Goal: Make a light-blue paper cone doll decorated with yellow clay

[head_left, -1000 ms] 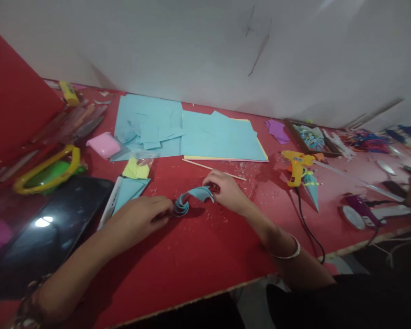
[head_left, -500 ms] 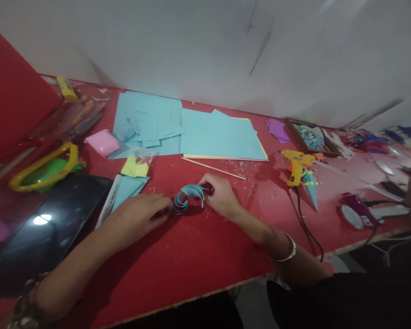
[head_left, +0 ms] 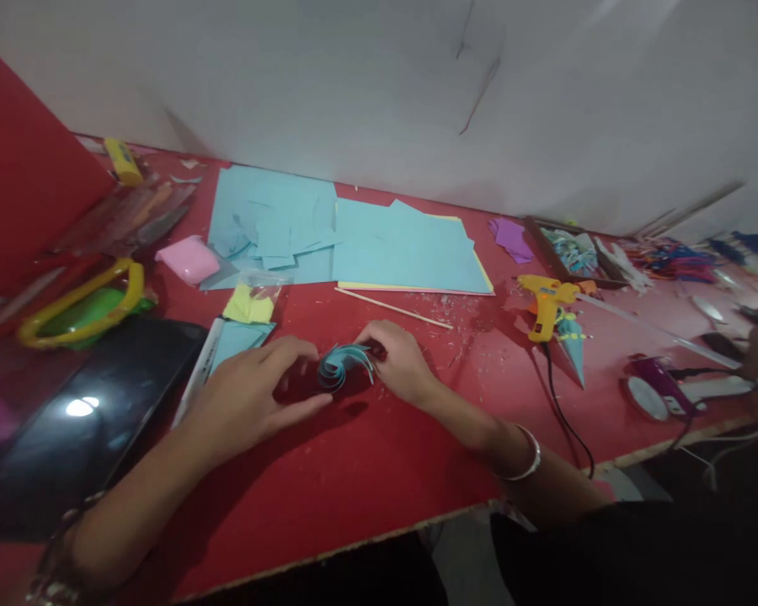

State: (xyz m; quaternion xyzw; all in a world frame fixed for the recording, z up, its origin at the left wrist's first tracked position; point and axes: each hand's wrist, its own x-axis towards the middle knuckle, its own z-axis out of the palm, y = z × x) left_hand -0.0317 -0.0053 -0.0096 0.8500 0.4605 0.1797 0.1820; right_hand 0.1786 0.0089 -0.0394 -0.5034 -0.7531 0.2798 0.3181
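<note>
Curled blue paper strips (head_left: 341, 364) sit just above the red table, between my two hands. My right hand (head_left: 397, 360) pinches their right end between thumb and fingertips. On the other side, my left hand (head_left: 258, 391) is open, thumb and fingers spread around the left curl. Whether its thumb tip touches the paper I cannot tell. Behind my left hand lie a small stack of blue paper (head_left: 240, 338) and a clear bag of yellow paper pieces (head_left: 251, 305). A thin wooden stick (head_left: 395, 309) lies beyond the curled strips.
Blue sheets (head_left: 410, 248) lie along the wall. To the right stand a yellow glue gun (head_left: 547, 303) with a black cord, a blue paper cone (head_left: 572, 349) and a brown tray (head_left: 556, 269). A dark glossy slab (head_left: 82, 421) and yellow-handled item (head_left: 82, 307) are at left.
My left hand has let go of the left curl and spread its thumb and fingers. The strips are curled closer together. My right hand still pinches their end.
</note>
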